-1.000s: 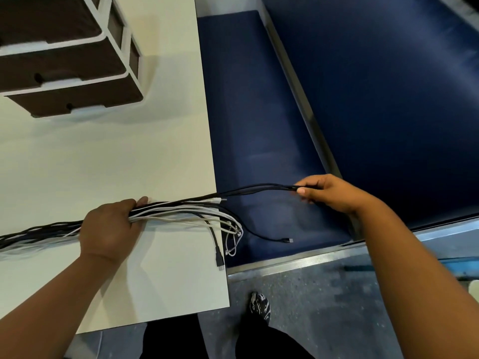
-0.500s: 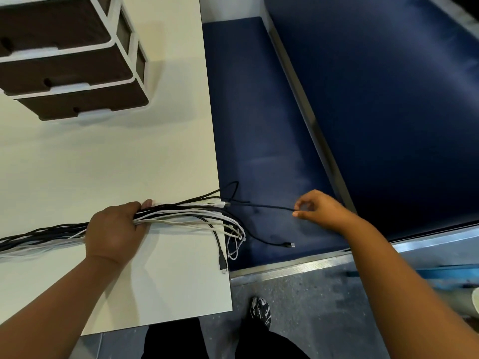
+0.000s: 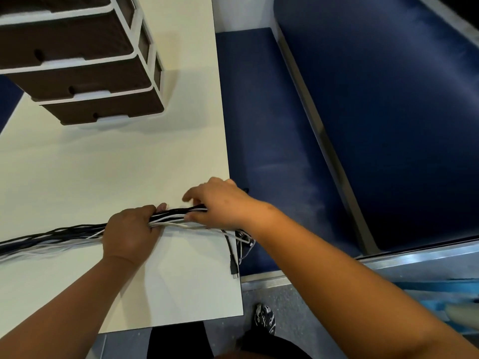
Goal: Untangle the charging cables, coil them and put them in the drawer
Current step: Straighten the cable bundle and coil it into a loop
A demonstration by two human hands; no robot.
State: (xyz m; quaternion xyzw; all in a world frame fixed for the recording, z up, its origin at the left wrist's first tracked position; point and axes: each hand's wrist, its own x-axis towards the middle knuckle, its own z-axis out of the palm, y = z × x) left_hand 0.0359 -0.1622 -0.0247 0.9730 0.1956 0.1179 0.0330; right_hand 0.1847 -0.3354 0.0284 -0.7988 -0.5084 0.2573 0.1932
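1. The step in hand, as I judge it, is gathering the cable bundle [image 3: 171,218] so its strands lie side by side — coiling has not begun, and the drawer unit [image 3: 85,73] at the far side of the counter [image 3: 103,172] has all its drawers closed.
2. To do it well, keep the left hand [image 3: 129,233] as the anchor and let the right hand [image 3: 220,203] comb along the strands toward the loose ends; pulling hard risks tightening any crossing.
3. Watch the plug ends [image 3: 234,265] — they droop over the counter's right edge and could snag there.
4. Left grip: fingers curled round the bundle, holding black and white strands together against the counter.
5. Right grip: half closed, thumb and lower fingers pinching the bundle just beside the left hand, while the upper fingers stand raised and spread.
6. The bundle runs from the frame's left edge across the counter's near part, through both hands, to the right edge.
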